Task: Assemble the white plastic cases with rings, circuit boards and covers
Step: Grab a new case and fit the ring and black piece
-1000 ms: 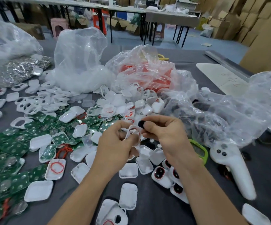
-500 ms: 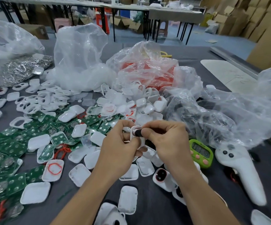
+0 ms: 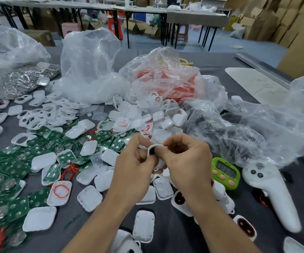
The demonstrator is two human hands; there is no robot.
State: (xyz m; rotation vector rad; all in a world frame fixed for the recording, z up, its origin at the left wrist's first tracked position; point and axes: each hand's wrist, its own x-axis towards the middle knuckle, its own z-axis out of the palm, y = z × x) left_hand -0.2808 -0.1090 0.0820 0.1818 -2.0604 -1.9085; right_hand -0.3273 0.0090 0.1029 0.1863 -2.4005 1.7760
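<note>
Both hands meet over the table's middle around one small white plastic case (image 3: pixel 154 149) with a dark opening. My left hand (image 3: pixel 134 167) grips the case from the left and below. My right hand (image 3: pixel 187 161) pinches its right edge with thumb and forefinger; most of the case is hidden by fingers. Green circuit boards (image 3: pixel 16 168) lie heaped at the left. White case halves (image 3: pixel 39 218) are scattered in front, one with a red ring (image 3: pixel 61 191) in it. White ring-shaped covers (image 3: pixel 38 121) lie further back left.
Clear plastic bags (image 3: pixel 89 70) stand at the back, one with red parts (image 3: pixel 165 83). A green timer (image 3: pixel 225 173) and a white controller (image 3: pixel 273 196) lie right of my hands. Assembled cases (image 3: pixel 179 199) sit near my right wrist. A silver parts bag (image 3: pixel 25 79) is back left.
Both hands have stayed together on the case and turned it slightly; the dark piece my right fingers held against it now sits in the case's opening. The camera has tilted a little.
</note>
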